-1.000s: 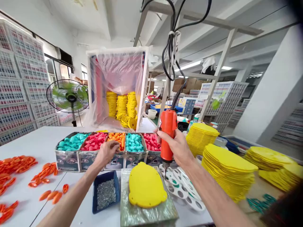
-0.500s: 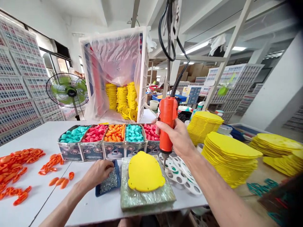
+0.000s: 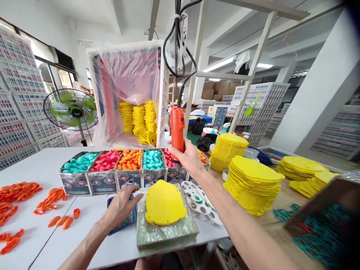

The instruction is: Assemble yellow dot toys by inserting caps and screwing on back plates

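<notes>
In my right hand [image 3: 188, 157] is an orange electric screwdriver [image 3: 177, 129], upright with its bit pointing down, above the back right of a yellow lobed plate [image 3: 165, 202]. The plate has small holes along its edge and lies on a plastic-wrapped block [image 3: 168, 238]. My left hand [image 3: 122, 206] is just left of the block, over a dark blue tray [image 3: 129, 221] of small metal screws, partly hiding it. Its fingers are curled, with thumb and forefinger close together; anything between them is too small to make out.
Bins [image 3: 102, 182] of teal, pink and orange caps line the back. Orange parts [image 3: 19, 193] lie left. Stacked yellow plates [image 3: 253, 187] and white perforated pieces [image 3: 199, 200] stand right. A cable [image 3: 180, 93] hangs above the screwdriver. A crate [image 3: 164, 90] holds yellow parts behind.
My left hand has risen out of the screw tray and moved right toward the block. The screwdriver has moved slightly back from the plate with my right hand. The view has turned right.
</notes>
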Motion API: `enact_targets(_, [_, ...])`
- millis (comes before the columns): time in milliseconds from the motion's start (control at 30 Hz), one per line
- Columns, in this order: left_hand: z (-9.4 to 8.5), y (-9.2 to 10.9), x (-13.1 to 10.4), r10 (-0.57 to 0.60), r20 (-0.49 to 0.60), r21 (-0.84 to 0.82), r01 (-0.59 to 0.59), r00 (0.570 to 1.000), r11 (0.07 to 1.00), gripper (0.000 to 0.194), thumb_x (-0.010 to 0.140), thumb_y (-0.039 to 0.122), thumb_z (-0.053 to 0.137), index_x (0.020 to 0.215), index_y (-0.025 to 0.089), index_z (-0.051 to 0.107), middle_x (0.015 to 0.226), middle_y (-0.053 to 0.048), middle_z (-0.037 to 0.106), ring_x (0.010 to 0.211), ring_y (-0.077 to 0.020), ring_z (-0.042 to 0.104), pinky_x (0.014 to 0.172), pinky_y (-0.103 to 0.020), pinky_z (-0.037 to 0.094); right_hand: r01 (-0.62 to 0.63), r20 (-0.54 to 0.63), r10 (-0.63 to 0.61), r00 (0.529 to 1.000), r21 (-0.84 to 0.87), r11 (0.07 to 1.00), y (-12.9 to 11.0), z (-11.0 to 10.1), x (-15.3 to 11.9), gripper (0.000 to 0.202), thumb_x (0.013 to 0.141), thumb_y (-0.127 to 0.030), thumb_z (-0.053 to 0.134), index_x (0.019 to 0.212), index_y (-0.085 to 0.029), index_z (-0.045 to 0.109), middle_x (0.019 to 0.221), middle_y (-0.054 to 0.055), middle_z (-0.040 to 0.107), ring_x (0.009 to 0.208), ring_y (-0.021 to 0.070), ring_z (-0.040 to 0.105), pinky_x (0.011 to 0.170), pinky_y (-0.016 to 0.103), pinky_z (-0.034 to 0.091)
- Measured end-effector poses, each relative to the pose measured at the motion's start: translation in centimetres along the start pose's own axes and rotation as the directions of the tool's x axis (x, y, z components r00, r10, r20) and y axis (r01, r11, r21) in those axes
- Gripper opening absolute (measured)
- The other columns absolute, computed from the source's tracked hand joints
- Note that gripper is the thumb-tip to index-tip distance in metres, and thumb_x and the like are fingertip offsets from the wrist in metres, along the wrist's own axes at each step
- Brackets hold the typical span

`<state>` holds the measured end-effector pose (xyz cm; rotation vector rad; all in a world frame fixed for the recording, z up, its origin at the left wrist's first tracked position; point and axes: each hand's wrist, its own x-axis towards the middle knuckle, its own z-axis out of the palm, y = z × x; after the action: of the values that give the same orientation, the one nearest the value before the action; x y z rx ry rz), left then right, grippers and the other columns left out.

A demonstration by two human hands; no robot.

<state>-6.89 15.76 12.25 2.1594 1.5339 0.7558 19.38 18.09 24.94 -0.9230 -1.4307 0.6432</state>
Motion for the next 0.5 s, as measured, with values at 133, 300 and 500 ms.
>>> enact_targets(133, [3.0,1.4,1.4,-0.005,0.050,-0.138,0.012,0.999,0.990,0.053,0.088,0.050,0.057,0.129,0.017,0.061,0.125,-0.016,0.073,0.117,-0.0321,0.066,0.099,-0.041,0.050,0.013,-0.006,-0.014,1.000,-0.102,0.995,1.7,0.2,0.9,0.034,0.078,-0.035,0.072,0.109,-0.022,0.065,0.102,0.003,0.072,0.088,0.0212,0.065,0.084,0.037,0.052])
enact_targets(300, [4.9,1.4,2.7,-0.023,0.050,-0.219,0.033,0.998,0.975,0.059,0.085,0.047,0.061,0.132,0.012,0.059,0.124,-0.020,0.072,0.118,-0.0353,0.066,0.100,-0.046,0.049,0.003,-0.020,-0.005,1.000,-0.110,0.994,3.6,0.7,1.5,0.032,0.074,-0.033,0.073,0.104,-0.024,0.066,0.094,0.001,0.074,0.085,0.0231,0.067,0.077,0.036,0.054])
enact_targets(500, [5.1,1.4,3.5,-0.028,0.077,-0.300,0.050,0.997,0.953,0.056,0.078,0.045,0.065,0.125,0.015,0.062,0.116,-0.015,0.077,0.104,-0.0305,0.072,0.085,-0.037,0.057,0.004,-0.032,-0.007,0.999,-0.104,0.995,4.1,0.7,1.0,0.027,0.074,-0.032,0.074,0.099,-0.027,0.067,0.089,0.000,0.074,0.082,0.0234,0.068,0.074,0.036,0.055])
